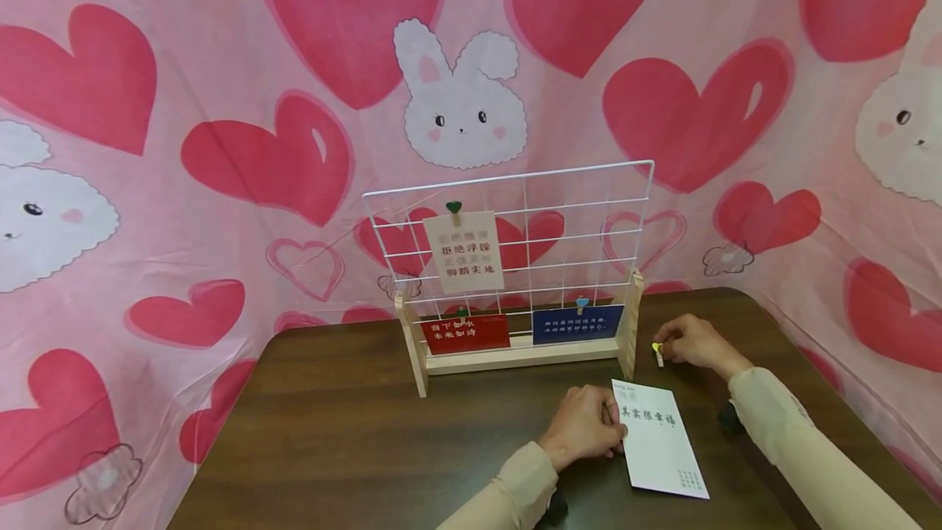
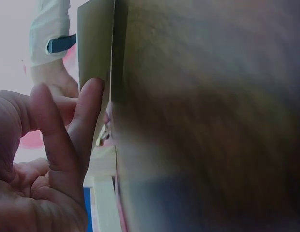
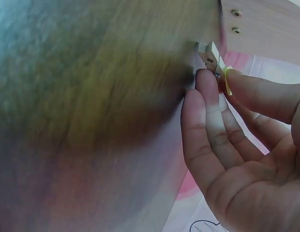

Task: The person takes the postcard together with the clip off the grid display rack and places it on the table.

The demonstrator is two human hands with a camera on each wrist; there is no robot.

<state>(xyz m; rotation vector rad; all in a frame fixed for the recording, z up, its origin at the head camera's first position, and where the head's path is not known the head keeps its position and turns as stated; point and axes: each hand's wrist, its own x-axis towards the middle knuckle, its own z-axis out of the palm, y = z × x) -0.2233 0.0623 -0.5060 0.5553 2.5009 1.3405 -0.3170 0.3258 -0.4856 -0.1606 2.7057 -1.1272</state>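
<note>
My left hand (image 1: 585, 428) pinches the left edge of a white card (image 1: 658, 444) printed with dark characters, close over the table. In the left wrist view, a fingertip lies against the card's shaded face (image 2: 94, 43). Farther right, my right hand (image 1: 692, 342) holds a small wooden clothespin (image 1: 659, 357) with a yellow heart, between thumb and index finger. The right wrist view shows the clothespin (image 3: 211, 55) at the fingertips, its wooden jaws pointing away from the hand. The other fingers of that hand are bent beside it, their tips near the tabletop.
A white wire grid (image 1: 574, 244) stands in a wooden base (image 1: 522, 357) at the back. Clipped to it are a white card (image 1: 465, 256), a red card (image 1: 471, 336) and a blue card (image 1: 574, 327). Behind the dark table (image 1: 331, 440) hangs a pink heart-patterned cloth (image 1: 221, 64).
</note>
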